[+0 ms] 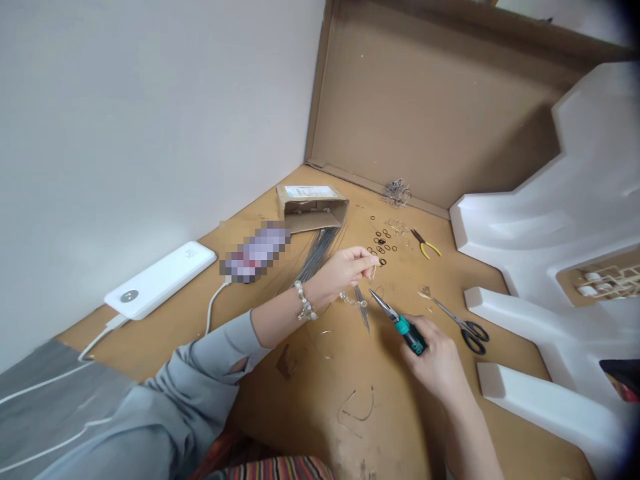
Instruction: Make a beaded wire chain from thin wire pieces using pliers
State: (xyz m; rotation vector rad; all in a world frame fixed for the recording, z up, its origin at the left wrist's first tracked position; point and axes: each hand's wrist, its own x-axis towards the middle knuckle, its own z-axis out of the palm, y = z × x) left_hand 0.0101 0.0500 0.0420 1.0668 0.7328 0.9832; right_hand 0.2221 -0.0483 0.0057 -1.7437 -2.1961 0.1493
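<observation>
Over table (395,413), left hand (347,268) pinches thin wire (374,272), right hand (437,357) grips pliers (403,325)

Table (310,393), your left: white rectangular plastic power bank (160,279)
Table, your right: black-handled metal scissors (461,325), nearer you than yellow-handled pliers (421,243)
Beyond your left hand (350,268): brown cardboard box (313,193)

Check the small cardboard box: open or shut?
The box is open: its near end is uncovered, showing the inside.

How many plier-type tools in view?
2: teal-and-black pliers held in the right hand, and yellow-handled pliers lying on the table beyond the scissors. Others could be hidden behind the arms.
</observation>
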